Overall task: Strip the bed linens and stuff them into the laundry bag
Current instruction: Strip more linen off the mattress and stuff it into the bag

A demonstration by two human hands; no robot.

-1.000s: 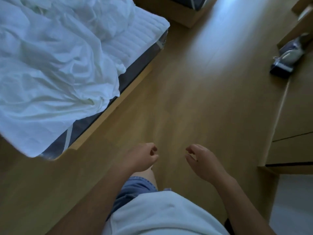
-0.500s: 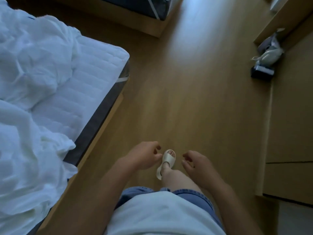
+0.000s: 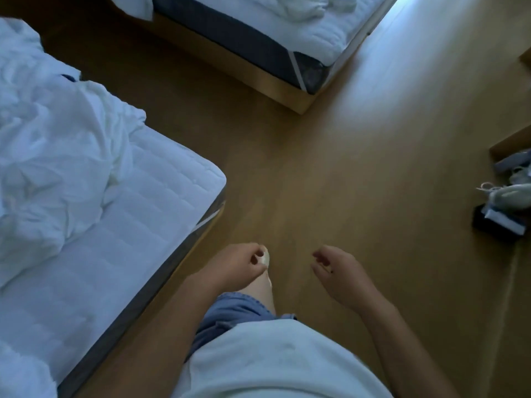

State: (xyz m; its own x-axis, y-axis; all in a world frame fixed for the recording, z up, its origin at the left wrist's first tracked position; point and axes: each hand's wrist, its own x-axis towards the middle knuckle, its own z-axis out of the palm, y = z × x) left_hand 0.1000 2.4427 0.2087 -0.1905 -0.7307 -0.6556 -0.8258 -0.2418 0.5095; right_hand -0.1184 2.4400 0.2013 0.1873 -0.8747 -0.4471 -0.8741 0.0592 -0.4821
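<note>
- Since half a second ago my view has swung: the second bed [image 3: 290,41] now fills 12 o'clock, and the near bed [image 3: 149,208] reaches further toward centre.
- Left hand [image 3: 238,265] at 6 o'clock and right hand [image 3: 340,272] at 5 have drifted apart; both hang loosely curled, holding nothing.
- Linens [image 3: 57,156] lie heaped on the near bed at 9 o'clock, well apart from both hands.
- Slipper [image 3: 266,257], earlier between the hands, now peeks from behind the left hand.
- Shoes [image 3: 507,195] have slid to 3 o'clock.

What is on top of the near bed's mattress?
Crumpled white linens heaped on the quilted mattress pad, its corner bare. Anything beneath the heap is covered.
</note>
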